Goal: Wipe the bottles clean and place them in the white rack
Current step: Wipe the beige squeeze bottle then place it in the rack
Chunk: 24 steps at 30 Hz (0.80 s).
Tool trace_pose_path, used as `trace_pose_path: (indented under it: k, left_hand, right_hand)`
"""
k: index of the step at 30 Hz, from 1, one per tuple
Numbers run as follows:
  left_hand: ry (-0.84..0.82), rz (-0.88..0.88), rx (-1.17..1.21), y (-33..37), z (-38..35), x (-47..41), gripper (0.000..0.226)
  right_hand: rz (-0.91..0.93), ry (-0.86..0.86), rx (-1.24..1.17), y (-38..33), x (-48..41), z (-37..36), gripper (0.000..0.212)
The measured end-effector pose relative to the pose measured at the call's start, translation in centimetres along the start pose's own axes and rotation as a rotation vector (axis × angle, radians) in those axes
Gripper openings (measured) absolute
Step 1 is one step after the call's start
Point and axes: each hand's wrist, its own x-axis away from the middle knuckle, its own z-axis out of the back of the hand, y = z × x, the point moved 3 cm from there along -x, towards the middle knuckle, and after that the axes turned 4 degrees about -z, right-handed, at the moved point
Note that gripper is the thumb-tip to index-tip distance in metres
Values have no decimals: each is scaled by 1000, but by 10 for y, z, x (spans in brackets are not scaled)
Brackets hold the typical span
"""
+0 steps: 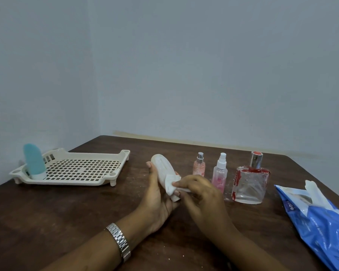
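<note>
White bottle (161,169) in left hand (157,200) grip, right hand (202,194) pinching wipe (171,184)

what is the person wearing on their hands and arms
The left hand and right hand are bare, with no gloves or rings showing. A silver metal link-band watch sits on the left wrist. No sleeves cover the forearms in view.

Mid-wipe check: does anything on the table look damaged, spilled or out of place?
The square clear glass bottle with the silver collar carries ragged red remnants along its left edge and shoulders, like a torn label. White specks dot the dark wooden table. Nothing looks spilled or toppled.
</note>
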Motion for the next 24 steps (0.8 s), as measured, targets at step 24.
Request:
trace_pose_path:
  k: [24]
  left_hand:
    - [9, 91, -95, -3, 7, -4, 91]
  right_hand:
    - [-362, 55, -325, 10, 1, 2, 34]
